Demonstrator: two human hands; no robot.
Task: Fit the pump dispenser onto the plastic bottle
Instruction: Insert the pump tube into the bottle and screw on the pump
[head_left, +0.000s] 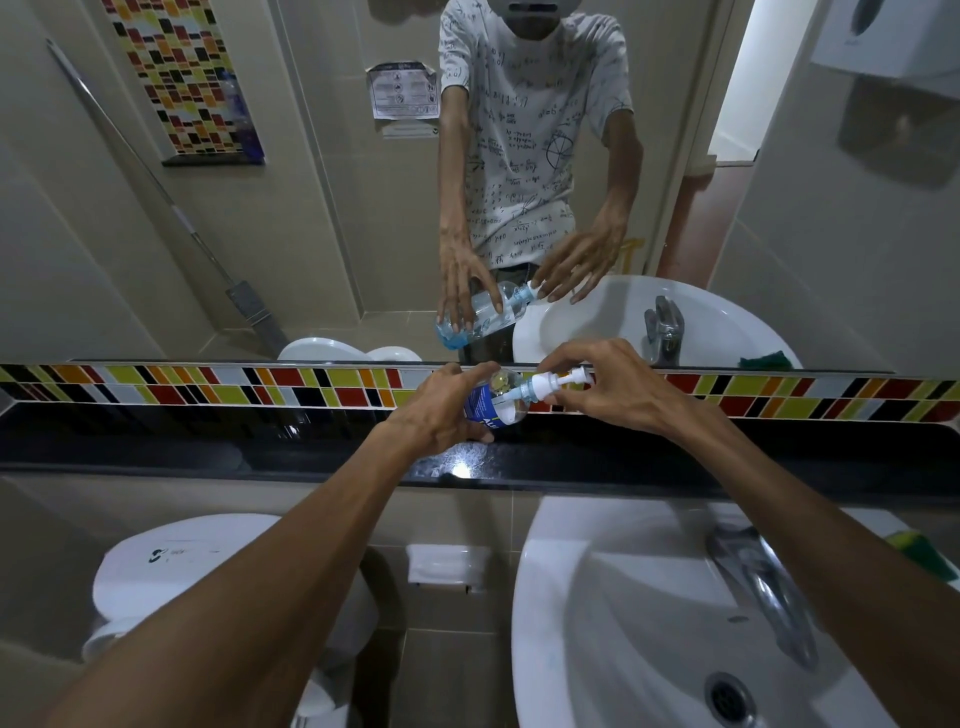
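Left hand (441, 415) grips the tilted plastic bottle (491, 408); right hand (605, 387) pinches the pump dispenser (553, 385) at its neck.

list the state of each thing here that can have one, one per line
plastic bottle: tilted, held above the black ledge
pump dispenser: at the bottle's neck, seating unclear
left hand: gripping the bottle
right hand: gripping the pump
faucet: no water running
sink: no standing water, drain open

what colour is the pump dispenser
White, with a pale blue collar; the pump dispenser shows best in the head view, direct rather than mirrored.
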